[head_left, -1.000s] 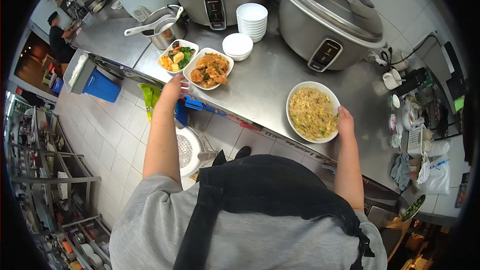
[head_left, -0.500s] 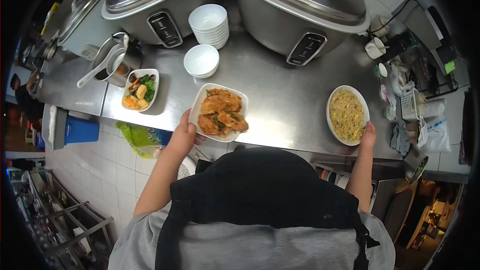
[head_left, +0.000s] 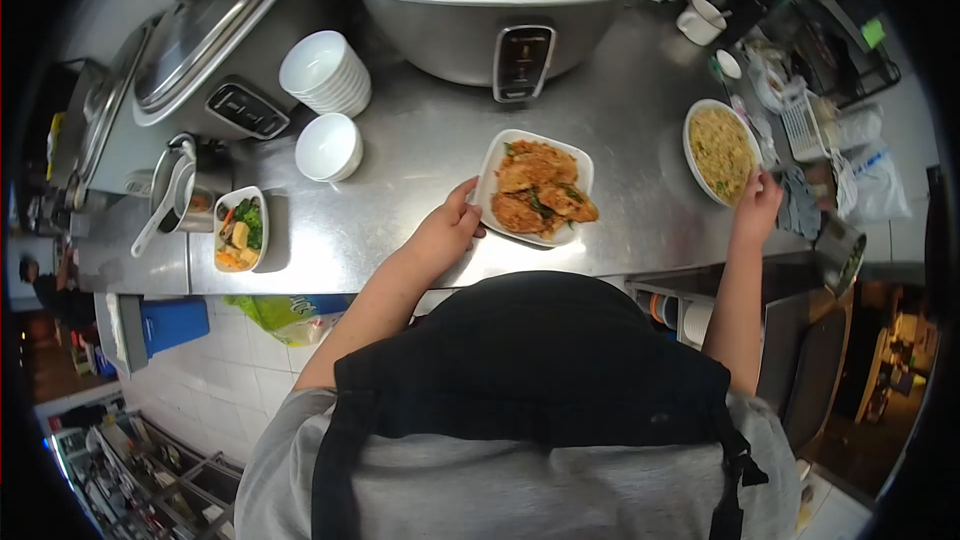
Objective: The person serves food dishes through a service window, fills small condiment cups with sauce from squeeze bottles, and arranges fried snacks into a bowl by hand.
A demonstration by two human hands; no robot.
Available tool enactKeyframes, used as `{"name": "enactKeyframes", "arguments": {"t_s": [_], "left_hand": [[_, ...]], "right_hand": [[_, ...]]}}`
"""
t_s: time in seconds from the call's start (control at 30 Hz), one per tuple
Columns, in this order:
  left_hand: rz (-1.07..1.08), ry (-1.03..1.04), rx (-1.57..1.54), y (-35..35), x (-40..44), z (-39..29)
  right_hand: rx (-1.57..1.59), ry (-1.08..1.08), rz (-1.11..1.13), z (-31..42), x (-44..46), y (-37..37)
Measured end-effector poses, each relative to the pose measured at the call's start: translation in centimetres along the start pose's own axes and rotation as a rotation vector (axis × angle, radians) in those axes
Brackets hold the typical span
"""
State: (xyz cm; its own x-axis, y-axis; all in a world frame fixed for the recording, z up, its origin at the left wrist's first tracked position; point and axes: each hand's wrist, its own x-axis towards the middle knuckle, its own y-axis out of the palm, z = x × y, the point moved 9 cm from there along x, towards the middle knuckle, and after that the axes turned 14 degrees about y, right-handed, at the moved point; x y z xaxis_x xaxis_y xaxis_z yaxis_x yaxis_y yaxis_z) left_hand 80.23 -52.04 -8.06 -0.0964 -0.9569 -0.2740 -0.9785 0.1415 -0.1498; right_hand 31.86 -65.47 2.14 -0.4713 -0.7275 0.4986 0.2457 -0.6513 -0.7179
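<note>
My left hand [head_left: 448, 232] is closed on the left edge of a white squarish dish [head_left: 489, 162], its thumb by the rim and some fingers hidden beneath. In that dish lie browned, fried-looking pieces [head_left: 540, 188] with bits of green leaf. At the right, my right hand [head_left: 758, 208] grips the near right rim of a white oval plate [head_left: 690, 138]. Fried rice [head_left: 722, 150] with yellow and green flecks covers that plate. Both dishes are at the steel counter [head_left: 420, 165]; whether the left one rests on it or is slightly raised, I cannot tell.
A large rice cooker [head_left: 440, 35] stands behind, another cooker [head_left: 200, 90] to its left. Stacked white bowls [head_left: 325, 75] and a separate bowl [head_left: 328, 148] sit left of centre. Further left are a vegetable dish [head_left: 240, 230] and a metal pot [head_left: 200, 180]. Another person [head_left: 60, 285] is at far left.
My view has shifted right. My left hand has carried the dish of fried pieces right, away from the bowls. The fried rice plate has also moved right and farther back with my right hand.
</note>
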Motion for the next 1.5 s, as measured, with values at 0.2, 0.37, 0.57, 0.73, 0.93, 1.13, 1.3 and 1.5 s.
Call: {"name": "enactKeyframes", "arguments": {"t_s": [0.2,0.37,0.57,0.73,0.93,1.13,1.3,1.5], "left_hand": [[0.079,0.178,0.074,-2.5,-0.6,-2.6],[0.125,0.385,0.276,-1.1,-0.3,-5.1],[0.109,0.553,0.546,-1.1,0.9,-6.7],[0.125,0.560,0.621,-1.0,1.5,-6.8],[0.060,0.534,0.692,-0.9,1.6,-7.1],[-0.014,0.652,0.670,-1.3,1.2,-8.2],[-0.010,0.553,0.399,-2.3,2.0,-7.0],[-0.062,0.469,0.352,-4.2,1.6,-5.3]], "right_hand": [[0.722,0.627,1.399,10.0,-18.8,6.7],[0.899,0.579,1.426,12.8,-21.2,8.3],[0.808,0.293,1.433,14.7,-18.9,9.3],[0.558,-0.023,1.379,18.2,-18.5,9.5],[0.473,-0.262,1.172,20.7,-18.1,7.1],[0.457,-0.233,0.995,20.7,-13.8,6.7],[0.383,-0.201,0.984,21.1,-12.5,10.5],[0.281,-0.161,0.760,21.9,-11.7,8.1]]}}
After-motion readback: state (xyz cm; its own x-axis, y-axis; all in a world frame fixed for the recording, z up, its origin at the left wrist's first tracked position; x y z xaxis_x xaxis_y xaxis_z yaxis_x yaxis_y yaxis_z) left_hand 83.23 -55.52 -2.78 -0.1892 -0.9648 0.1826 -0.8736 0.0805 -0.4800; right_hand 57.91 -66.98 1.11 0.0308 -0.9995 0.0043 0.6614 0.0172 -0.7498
